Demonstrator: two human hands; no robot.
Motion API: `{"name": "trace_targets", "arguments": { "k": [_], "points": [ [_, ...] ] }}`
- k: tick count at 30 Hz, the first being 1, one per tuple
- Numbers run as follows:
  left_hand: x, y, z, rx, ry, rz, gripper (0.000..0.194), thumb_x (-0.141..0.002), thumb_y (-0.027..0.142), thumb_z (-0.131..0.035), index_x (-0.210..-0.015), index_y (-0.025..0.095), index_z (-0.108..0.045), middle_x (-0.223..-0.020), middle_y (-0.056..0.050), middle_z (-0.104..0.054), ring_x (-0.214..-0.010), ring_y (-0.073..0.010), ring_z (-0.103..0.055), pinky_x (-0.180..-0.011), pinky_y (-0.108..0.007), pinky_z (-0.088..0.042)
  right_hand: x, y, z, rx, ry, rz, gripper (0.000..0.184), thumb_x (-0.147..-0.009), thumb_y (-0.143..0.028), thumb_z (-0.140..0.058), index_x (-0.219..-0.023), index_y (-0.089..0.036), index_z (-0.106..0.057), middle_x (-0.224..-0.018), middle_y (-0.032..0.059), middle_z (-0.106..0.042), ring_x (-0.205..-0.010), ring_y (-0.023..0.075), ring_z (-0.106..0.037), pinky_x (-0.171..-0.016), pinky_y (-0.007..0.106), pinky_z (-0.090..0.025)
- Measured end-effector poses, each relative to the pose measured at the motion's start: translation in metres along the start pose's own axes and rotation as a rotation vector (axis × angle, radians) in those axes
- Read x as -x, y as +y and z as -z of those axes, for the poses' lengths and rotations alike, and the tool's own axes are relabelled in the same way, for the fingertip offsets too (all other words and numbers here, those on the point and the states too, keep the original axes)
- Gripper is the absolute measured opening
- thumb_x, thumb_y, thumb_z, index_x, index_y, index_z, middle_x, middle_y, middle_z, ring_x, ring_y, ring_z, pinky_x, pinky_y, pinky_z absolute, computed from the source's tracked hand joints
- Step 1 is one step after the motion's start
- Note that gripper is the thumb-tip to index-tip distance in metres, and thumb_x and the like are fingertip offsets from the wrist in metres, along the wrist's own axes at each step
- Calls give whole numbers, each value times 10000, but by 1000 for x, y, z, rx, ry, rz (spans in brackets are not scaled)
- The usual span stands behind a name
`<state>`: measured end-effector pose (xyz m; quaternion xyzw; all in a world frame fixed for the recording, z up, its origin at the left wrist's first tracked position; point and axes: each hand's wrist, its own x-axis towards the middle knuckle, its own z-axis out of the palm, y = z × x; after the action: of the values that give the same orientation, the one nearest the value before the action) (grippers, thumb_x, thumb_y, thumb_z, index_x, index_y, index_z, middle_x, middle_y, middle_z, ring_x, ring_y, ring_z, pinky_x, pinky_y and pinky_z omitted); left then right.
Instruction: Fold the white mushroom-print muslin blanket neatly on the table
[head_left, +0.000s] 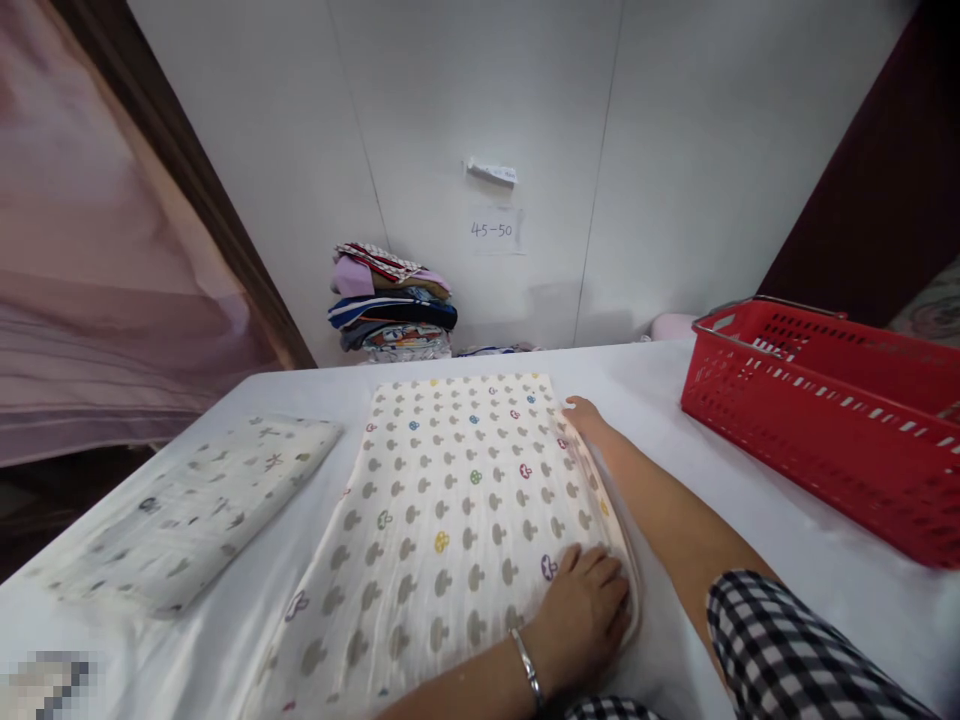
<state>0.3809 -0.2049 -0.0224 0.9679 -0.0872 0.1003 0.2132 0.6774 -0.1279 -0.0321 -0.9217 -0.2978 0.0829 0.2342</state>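
Observation:
A folded cream cloth with a mushroom print [450, 500] lies on the white table [750, 520] in front of me. My left hand [581, 610], with a metal bangle on the wrist, lies flat on the cloth's near right edge, fingers stretched out. My right hand [583, 412], its arm in a black-and-white checked sleeve, reaches along the cloth's right side to the far right corner. Its thumb lies on top there and the fingers are tucked under the edge.
A second folded printed cloth [195, 510] lies at the left of the table. A red plastic basket [832, 420] stands at the right. A stack of folded clothes [394, 305] sits against the white wall, beside a paper label [493, 230]. A pink curtain [90, 280] hangs left.

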Motion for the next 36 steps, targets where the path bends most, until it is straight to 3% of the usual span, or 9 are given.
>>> {"name": "trace_targets", "arguments": {
  "k": [5,8,12,18,27,36],
  "points": [
    [2,-2,2,16,0,-5,165,-873,303,-463,-966,185,-532,-1071,-37,-571,-1126,-187,-424,-1005,-354,-261,-18,-3,-5,-159,-20,-74,307,-875,-364,-522,-1083,-142,-561,-1008,55,-615,-834,146,-602,-745,343,-504],
    [2,-2,1,19,8,2,176,-877,326,-456,-958,190,-535,-1067,-41,-574,-1132,-197,-426,-1007,-367,-259,-24,-2,-7,-211,-2,-93,267,-842,-290,-569,-1059,-134,-583,-930,51,-638,-786,138,-611,-714,293,-501],
    [2,-3,-2,15,8,6,183,-899,332,-415,-936,197,-534,-1055,-26,-580,-1116,-175,-438,-1011,-352,-260,-24,2,-5,-197,80,-74,356,-773,-154,-538,-1126,-166,-581,-951,47,-661,-874,151,-611,-757,220,-455],
    [3,-3,-6,-18,3,-24,204,-910,329,-392,-975,197,-533,-1087,-38,-572,-1139,-187,-419,-1016,-373,-256,-22,10,-10,-103,91,-41,407,-712,-115,-506,-1100,-180,-612,-1030,50,-656,-993,184,-577,-815,224,-415],
    [3,-7,-10,-2,14,-35,218,-904,352,-400,-989,202,-533,-1114,-31,-564,-1169,-185,-397,-1027,-369,-242,-29,5,-11,-22,36,2,448,-733,-159,-531,-1180,-176,-560,-1028,67,-657,-959,198,-585,-784,251,-418],
    [3,-6,-8,-38,23,-40,227,-900,338,-412,-1027,210,-549,-1136,-36,-563,-1172,-189,-396,-1016,-371,-245,-19,5,-6,34,0,-27,437,-775,-286,-556,-1199,-181,-535,-1089,87,-628,-990,215,-572,-767,262,-418]
  ]
}}
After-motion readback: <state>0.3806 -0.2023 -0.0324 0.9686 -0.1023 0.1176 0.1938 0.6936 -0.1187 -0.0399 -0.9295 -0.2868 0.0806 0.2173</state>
